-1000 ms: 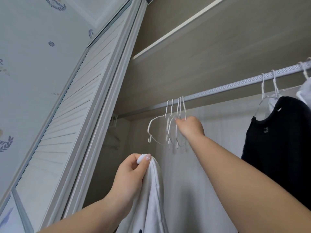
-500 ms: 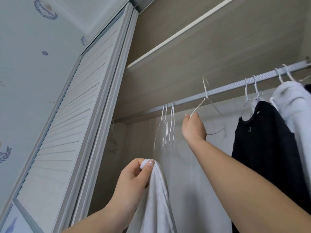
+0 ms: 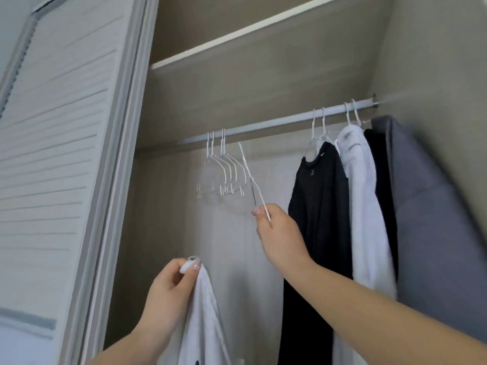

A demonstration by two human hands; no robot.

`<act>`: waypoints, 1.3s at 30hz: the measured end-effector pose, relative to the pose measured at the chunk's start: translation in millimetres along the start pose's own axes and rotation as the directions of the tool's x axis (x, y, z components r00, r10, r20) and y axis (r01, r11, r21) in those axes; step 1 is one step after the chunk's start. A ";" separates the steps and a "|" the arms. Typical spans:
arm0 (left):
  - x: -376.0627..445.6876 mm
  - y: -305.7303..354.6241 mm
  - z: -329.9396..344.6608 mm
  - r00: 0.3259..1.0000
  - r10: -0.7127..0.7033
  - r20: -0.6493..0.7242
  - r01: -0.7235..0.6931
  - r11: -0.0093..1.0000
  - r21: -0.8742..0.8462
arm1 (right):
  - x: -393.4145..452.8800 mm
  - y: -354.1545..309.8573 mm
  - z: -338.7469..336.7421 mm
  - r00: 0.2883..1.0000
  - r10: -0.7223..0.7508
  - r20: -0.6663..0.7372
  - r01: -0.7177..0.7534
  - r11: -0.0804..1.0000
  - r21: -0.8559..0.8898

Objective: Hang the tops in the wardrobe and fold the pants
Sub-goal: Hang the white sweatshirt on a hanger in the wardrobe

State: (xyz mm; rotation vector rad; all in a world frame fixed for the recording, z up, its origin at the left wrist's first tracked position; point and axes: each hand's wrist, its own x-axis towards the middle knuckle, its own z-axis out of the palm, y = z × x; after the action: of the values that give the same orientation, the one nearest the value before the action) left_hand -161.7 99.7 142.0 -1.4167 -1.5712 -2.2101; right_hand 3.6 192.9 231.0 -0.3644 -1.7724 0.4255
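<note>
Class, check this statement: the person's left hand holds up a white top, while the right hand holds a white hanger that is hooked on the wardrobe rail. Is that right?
Not quite. The head view shows the white hanger off the rail, its hook free in the air below it, pinched in the right hand. The rest stands: the left hand holds up the white top.

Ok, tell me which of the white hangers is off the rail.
The white hanger pinched in the right hand: its hook hangs free below the rail, tilted, while the empty hangers left of it stay hooked on.
</note>
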 end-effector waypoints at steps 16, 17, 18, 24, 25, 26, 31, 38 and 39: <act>-75.3 -56.1 -94.6 0.997 -0.080 -0.024 0.084 0.948 0.308 | -166.3 -43.8 -88.1 0.985 0.120 0.126 -0.150 0.952 0.267; -76.0 -59.1 -101.6 0.995 -0.091 -0.046 0.101 0.945 0.311 | -169.1 -42.6 -91.9 0.983 0.127 0.134 -0.159 0.950 0.269; -76.9 -61.7 -107.7 0.991 -0.111 -0.069 0.127 0.940 0.317 | -171.6 -40.8 -96.0 0.981 0.133 0.144 -0.168 0.947 0.273; -79.0 -67.1 -132.8 0.993 -0.112 0.034 0.096 0.944 0.316 | -172.1 -33.8 -110.3 0.963 0.161 0.215 -0.220 0.934 0.283; -81.7 -65.7 -133.5 0.990 -0.090 0.111 0.052 0.950 0.307 | -171.1 -33.6 -109.5 0.962 0.161 0.220 -0.218 0.940 0.264; -82.6 -62.0 -131.6 0.982 -0.073 0.174 0.017 0.953 0.301 | -168.0 -33.9 -109.7 0.963 0.157 0.217 -0.210 0.946 0.247; -92.0 -47.9 -124.7 0.953 0.007 0.303 -0.078 0.972 0.223 | -161.2 -33.1 -102.8 0.956 0.175 0.236 -0.223 0.956 0.191; -103.1 -35.2 -75.7 0.966 0.111 0.232 -0.141 0.983 0.116 | -158.1 -14.4 -86.5 0.927 0.230 0.296 -0.269 0.958 0.097; -103.3 -36.3 -72.8 0.967 0.109 0.231 -0.142 0.981 0.134 | -156.0 -10.9 -88.8 0.931 0.233 0.281 -0.262 0.963 0.069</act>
State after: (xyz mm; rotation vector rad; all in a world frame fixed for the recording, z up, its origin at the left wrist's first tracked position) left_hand -167.9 17.2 39.9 -1.7144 -1.6213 -1.8755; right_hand 126.3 119.8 121.8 -0.4759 -1.9662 0.7783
